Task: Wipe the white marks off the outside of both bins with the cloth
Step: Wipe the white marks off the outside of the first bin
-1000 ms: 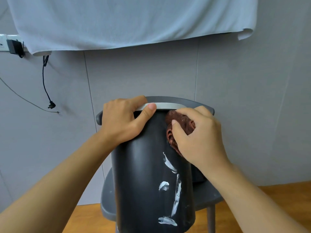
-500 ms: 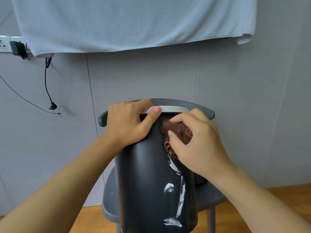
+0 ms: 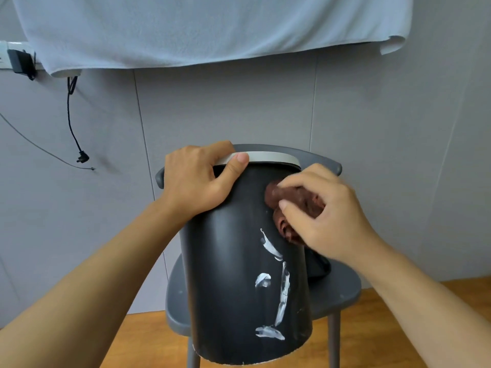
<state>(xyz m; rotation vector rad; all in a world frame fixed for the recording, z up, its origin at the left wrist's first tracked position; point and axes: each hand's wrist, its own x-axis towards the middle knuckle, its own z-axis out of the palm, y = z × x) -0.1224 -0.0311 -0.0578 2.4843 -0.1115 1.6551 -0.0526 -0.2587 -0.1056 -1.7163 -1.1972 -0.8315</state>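
Note:
A dark grey bin (image 3: 228,274) with a pale rim stands tilted toward me over a grey chair. My left hand (image 3: 196,181) grips its rim at the upper left, thumb on the outside. My right hand (image 3: 326,216) holds a bunched brown cloth (image 3: 284,205) and presses it against the bin's upper right side. Several white marks (image 3: 281,296) streak the bin's wall below the cloth, down to the base. Part of a second dark bin (image 3: 318,266) shows behind the first one, under my right wrist.
The grey chair (image 3: 342,290) stands on a wooden floor (image 3: 398,301) against a grey panelled wall. A pale blue towel (image 3: 212,30) hangs on the wall above. A black cable (image 3: 73,120) dangles from a plug at the upper left.
My right hand has slid the cloth to the right and slightly up on the bin, uncovering the top of the upper white mark. My left hand keeps its grip on the rim.

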